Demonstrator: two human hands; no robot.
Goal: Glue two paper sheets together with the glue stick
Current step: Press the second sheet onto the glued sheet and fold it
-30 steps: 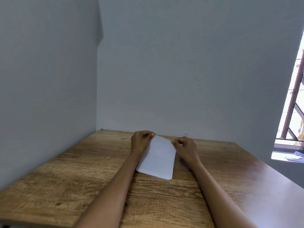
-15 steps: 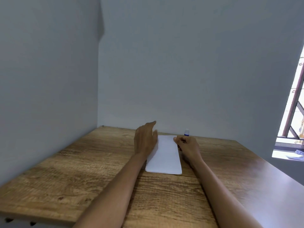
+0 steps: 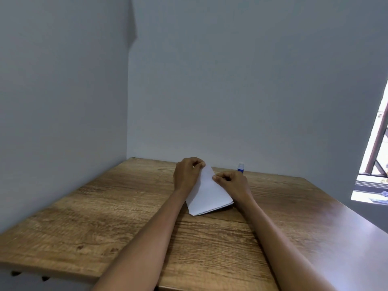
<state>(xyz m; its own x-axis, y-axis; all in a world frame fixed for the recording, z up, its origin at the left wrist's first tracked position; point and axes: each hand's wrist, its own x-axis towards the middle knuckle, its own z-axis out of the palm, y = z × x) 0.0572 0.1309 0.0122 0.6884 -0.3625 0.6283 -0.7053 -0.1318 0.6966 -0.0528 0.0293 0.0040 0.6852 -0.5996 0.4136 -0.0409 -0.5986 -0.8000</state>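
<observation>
White paper sheets (image 3: pixel 207 194) lie stacked on the wooden table (image 3: pixel 105 217), turned at an angle, with layered edges showing at the near end. My left hand (image 3: pixel 186 175) pinches the far corner of the sheets. My right hand (image 3: pixel 231 182) pinches the sheets' right edge with curled fingers. A glue stick (image 3: pixel 240 166) with a blue body and white cap stands upright just behind my right hand, near the back wall.
Grey walls close in the table at the left and back. A window with a brown frame (image 3: pixel 378 143) opens at the right. The table's front edge (image 3: pixel 63 271) runs across the lower left.
Half a second ago my left hand was flat and open beside the paper; now it pinches the far corner. The sheets have turned and their far end has lifted.
</observation>
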